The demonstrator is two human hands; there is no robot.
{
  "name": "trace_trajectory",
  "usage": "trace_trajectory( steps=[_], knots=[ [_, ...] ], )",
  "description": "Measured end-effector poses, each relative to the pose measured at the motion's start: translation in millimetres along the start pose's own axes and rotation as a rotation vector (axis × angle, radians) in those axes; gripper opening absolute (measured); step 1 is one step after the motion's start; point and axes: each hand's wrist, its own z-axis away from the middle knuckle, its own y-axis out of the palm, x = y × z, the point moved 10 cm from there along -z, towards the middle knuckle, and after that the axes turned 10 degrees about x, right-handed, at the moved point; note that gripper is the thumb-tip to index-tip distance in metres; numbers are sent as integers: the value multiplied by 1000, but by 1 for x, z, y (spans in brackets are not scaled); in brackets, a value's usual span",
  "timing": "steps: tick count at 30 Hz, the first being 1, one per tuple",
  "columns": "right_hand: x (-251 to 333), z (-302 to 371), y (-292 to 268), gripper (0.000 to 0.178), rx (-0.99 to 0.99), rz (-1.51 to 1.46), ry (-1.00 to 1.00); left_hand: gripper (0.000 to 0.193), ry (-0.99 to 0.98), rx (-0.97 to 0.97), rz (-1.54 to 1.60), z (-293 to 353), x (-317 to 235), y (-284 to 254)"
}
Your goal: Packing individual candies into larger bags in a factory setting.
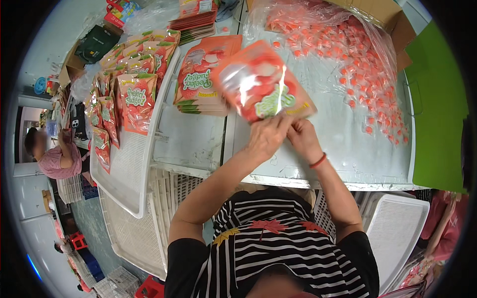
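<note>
A shiny red and orange food pouch [261, 82] is tilted over the table, its printed face up and its near edge at my hands. My left hand [268, 136] is closed on that edge, the fingers lying over the print. Beside it, my right hand [304, 139] pinches the same edge near the right corner, a red band round the wrist. Just left of the held pouch lies a stack of matching flat pouches [201, 74]. To the right, many small clear sachets with orange-red contents [355, 69] are spread across the white tabletop [343, 154].
At the left, a white mesh tray [131, 149] holds several filled pouches [136, 102]. Another pouch stack [196, 22] stands at the far side. A cardboard box [382, 15] and a green panel [437, 104] border the right. A person in pink [62, 159] is at the far left.
</note>
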Motion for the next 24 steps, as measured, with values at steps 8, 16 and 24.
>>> trace_trajectory(
  steps=[8, 16, 24],
  knots=[
    [-19, 25, 27, 22, 161, -1288, 357, 31, 23, -64, 141, 10, -12, 4],
    [-34, 33, -16, 26, -80, -653, 160, 33, 3, 104, 89, 8, -31, 16],
    [-38, 36, 15, 33, 268, -1453, 216, 35, 95, 24, 160, 3, -73, 16]
  ],
)
